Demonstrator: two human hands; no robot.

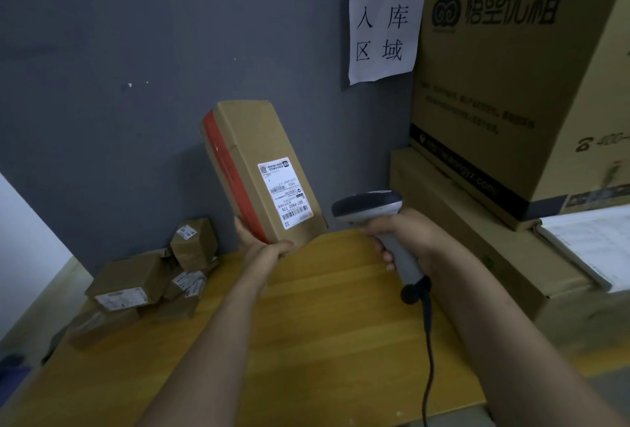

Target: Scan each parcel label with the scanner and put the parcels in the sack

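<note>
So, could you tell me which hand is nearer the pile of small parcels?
Left. The left hand, holding the long parcel, is just right of the pile; the right hand, gripping the scanner, is farther right.

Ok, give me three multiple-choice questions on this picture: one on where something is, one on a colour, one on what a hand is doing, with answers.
1. Where is the pile of small parcels? A) at the table's far left B) on the big boxes C) in a sack
2. What colour is the tape along the held parcel? A) blue B) red C) green
3. What is the right hand doing? A) lying flat B) gripping the scanner C) holding the wall sign
Answers: 1 A, the pile lies at the table's left end by the wall. 2 B, a red strip runs down its long side. 3 B, its fingers curl round the grey handle.
</note>
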